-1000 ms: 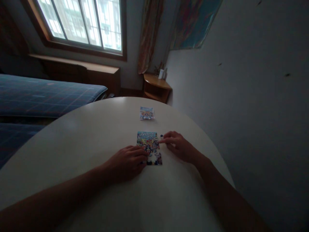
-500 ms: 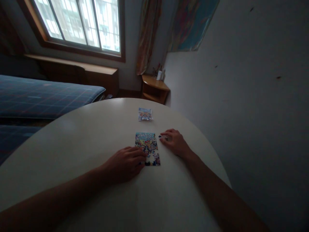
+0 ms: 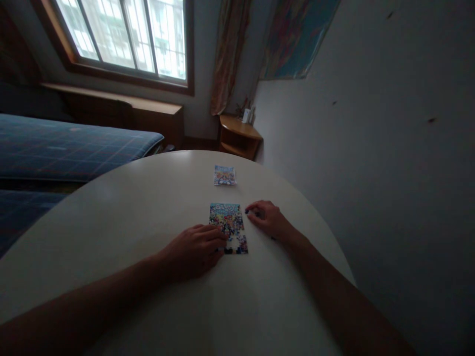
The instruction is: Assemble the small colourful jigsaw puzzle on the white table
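A colourful jigsaw puzzle lies flat on the white table, with a pale gap showing in its lower part. My left hand rests over the puzzle's lower left edge, fingers stretched out flat and holding nothing. Just right of the puzzle, my right hand has thumb and forefinger closed on a small dark puzzle piece. Its other fingers are curled and partly hidden. Another dark bit, perhaps a loose piece, peeks out under the right wrist.
Beyond the puzzle lies a small printed packet or card on the round white table. A blue plaid mattress is on the left, a wooden corner shelf behind the table. The wall runs along the right.
The right thumb and forefinger have drawn together on the small piece. My left hand stays in place on the puzzle. The view has shifted slightly.
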`<state>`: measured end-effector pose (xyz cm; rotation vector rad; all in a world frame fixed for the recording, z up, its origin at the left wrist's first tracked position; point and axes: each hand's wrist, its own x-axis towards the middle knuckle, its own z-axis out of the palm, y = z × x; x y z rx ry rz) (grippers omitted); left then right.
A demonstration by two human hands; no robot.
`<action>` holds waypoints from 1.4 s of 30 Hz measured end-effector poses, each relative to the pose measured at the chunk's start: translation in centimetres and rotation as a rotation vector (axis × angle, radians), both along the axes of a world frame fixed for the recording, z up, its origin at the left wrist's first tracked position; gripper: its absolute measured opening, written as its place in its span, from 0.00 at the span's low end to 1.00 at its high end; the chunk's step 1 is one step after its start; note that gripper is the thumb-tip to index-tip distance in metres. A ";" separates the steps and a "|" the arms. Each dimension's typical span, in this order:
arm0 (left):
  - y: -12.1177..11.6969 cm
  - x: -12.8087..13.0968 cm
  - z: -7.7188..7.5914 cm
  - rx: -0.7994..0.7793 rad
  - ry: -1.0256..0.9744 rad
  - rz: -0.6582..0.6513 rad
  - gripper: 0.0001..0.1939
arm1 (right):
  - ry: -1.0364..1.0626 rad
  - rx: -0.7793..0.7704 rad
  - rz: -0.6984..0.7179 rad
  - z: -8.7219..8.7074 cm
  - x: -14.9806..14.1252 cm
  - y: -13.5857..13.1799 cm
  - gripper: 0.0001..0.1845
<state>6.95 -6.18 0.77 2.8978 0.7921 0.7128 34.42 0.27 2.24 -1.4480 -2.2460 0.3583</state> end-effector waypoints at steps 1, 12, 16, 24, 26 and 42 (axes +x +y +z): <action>0.0 0.0 0.0 -0.003 0.000 0.002 0.10 | 0.024 0.001 0.009 0.1 -0.1 -0.2 0.11; 0.1 -0.1 0.0 -0.080 -0.081 0.015 0.09 | 0.196 -0.002 0.098 0.2 -1.3 -1.6 0.08; 0.2 -0.1 0.1 -0.101 -0.140 0.026 0.10 | 0.248 -0.040 0.156 0.6 -2.5 -2.7 0.07; 0.5 -0.1 0.6 -0.200 -0.244 0.222 0.08 | 0.282 -0.114 0.217 0.6 -4.3 -3.9 0.07; 0.6 0.0 0.6 -0.222 -0.255 0.231 0.08 | 0.305 -0.140 0.218 0.7 -4.7 -4.2 0.08; 1.2 0.1 -0.3 -0.334 -0.421 0.256 0.05 | 0.389 -0.286 0.234 0.7 -5.6 -5.0 0.15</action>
